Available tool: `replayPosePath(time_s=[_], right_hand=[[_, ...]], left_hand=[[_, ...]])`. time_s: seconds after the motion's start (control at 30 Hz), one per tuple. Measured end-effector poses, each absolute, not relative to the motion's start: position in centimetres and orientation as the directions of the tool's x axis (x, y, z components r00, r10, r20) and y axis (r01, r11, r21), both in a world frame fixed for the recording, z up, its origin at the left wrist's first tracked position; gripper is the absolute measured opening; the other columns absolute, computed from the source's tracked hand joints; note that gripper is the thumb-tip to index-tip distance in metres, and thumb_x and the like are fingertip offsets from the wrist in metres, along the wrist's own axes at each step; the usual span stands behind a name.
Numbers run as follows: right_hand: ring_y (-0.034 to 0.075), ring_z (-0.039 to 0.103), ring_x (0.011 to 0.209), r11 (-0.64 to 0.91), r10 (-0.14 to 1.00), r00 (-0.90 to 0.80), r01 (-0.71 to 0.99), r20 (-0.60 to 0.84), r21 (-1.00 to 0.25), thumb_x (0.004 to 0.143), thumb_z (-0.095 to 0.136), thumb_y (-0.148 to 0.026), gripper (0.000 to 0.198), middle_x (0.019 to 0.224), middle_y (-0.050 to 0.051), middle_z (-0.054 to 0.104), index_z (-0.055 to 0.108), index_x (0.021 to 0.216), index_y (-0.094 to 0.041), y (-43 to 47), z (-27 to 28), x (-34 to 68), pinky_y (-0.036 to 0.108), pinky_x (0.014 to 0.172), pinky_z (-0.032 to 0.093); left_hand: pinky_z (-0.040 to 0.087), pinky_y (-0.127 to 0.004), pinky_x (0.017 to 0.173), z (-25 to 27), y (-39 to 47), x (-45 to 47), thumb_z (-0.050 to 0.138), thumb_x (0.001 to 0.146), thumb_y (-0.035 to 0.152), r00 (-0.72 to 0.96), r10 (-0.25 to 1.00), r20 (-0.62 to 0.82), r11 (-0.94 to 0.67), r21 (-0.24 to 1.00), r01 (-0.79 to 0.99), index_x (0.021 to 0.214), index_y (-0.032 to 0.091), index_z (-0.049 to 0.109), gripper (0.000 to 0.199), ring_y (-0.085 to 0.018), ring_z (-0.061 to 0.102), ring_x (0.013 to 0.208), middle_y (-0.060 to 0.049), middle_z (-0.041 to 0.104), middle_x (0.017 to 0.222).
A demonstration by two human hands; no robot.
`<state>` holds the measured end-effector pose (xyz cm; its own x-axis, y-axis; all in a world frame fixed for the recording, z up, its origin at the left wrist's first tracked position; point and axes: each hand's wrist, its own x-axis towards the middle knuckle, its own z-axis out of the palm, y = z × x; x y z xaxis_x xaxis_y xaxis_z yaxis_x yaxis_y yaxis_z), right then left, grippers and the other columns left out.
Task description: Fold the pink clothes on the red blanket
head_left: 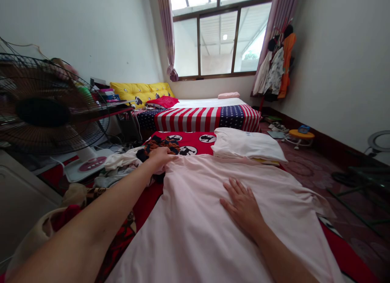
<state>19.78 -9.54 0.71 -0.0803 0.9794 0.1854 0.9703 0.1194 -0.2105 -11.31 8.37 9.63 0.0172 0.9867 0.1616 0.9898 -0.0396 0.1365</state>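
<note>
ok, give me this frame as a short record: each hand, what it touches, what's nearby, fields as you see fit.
left hand: grips the far left corner of the pale pink cloth garment, fingers closed on the edge
right hand: flat, palm down on the garment, fingers spread
garment: spread flat over a red patterned bedsheet
beyond it: folded white cloth stack
left of it: heap of mixed loose clothes
further left: black wire-cage electric fan

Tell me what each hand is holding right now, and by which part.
The left hand grips the pale pink garment at its far left corner. The right hand holds nothing; it lies flat, palm down, on the middle of the garment.
</note>
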Motion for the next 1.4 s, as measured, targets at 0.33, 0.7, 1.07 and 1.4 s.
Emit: replayPosePath(time_s=[0.33, 0.7, 1.07, 1.4], right_hand=[[0.026, 0.023, 0.142, 0.12, 0.98, -0.078, 0.966, 0.182, -0.231, 0.09, 0.043, -0.048, 0.053, 0.154, 0.004, 0.03, 0.046, 0.138, -0.026, -9.6, 1.0, 19.9, 0.053, 0.113, 0.018], [0.026, 0.024, 0.142, 0.119, 0.979, -0.078, 0.969, 0.188, -0.218, 0.09, 0.043, -0.049, 0.054, 0.153, 0.003, 0.031, 0.046, 0.139, -0.027, -9.7, 1.0, 19.8, 0.052, 0.113, 0.019], [0.026, 0.024, 0.142, 0.122, 0.976, -0.076, 0.967, 0.202, -0.224, 0.09, 0.044, -0.05, 0.054, 0.153, 0.004, 0.032, 0.046, 0.138, -0.027, -9.6, 0.8, 19.7, 0.053, 0.113, 0.019], [0.026, 0.024, 0.142, 0.125, 0.978, -0.081, 0.964, 0.191, -0.235, 0.089, 0.045, -0.049, 0.053, 0.153, 0.005, 0.033, 0.047, 0.138, -0.027, -9.6, 0.9, 19.9, 0.053, 0.113, 0.019]], left_hand=[[0.045, -0.026, 0.077, 11.1, 9.1, -13.6, 0.047, 0.085, 0.04, -0.007, 0.947, 0.321, -0.055, 0.183, 0.982, 0.106, 0.024, 0.069, 0.035, -0.022, 0.063, 0.098, -0.006, 0.07, 0.106], [0.038, -0.023, 0.051, 15.3, 9.1, -16.6, 0.075, 0.047, 0.045, 0.196, 0.946, -0.257, -0.09, 0.373, 0.923, 0.062, 0.016, 0.062, 0.035, -0.016, 0.053, 0.058, 0.0, 0.058, 0.058], [0.044, -0.019, 0.063, 14.3, -2.6, -8.1, 0.072, 0.07, 0.039, 0.74, 0.381, -0.555, -0.507, 0.544, 0.669, 0.095, 0.02, 0.075, 0.031, -0.015, 0.062, 0.072, -0.001, 0.072, 0.079], [0.046, -0.025, 0.077, 8.1, 4.2, -1.7, 0.057, 0.079, 0.057, 0.42, 0.899, 0.128, -0.425, 0.49, 0.761, 0.13, 0.021, 0.057, 0.062, -0.021, 0.064, 0.09, -0.007, 0.07, 0.104]])
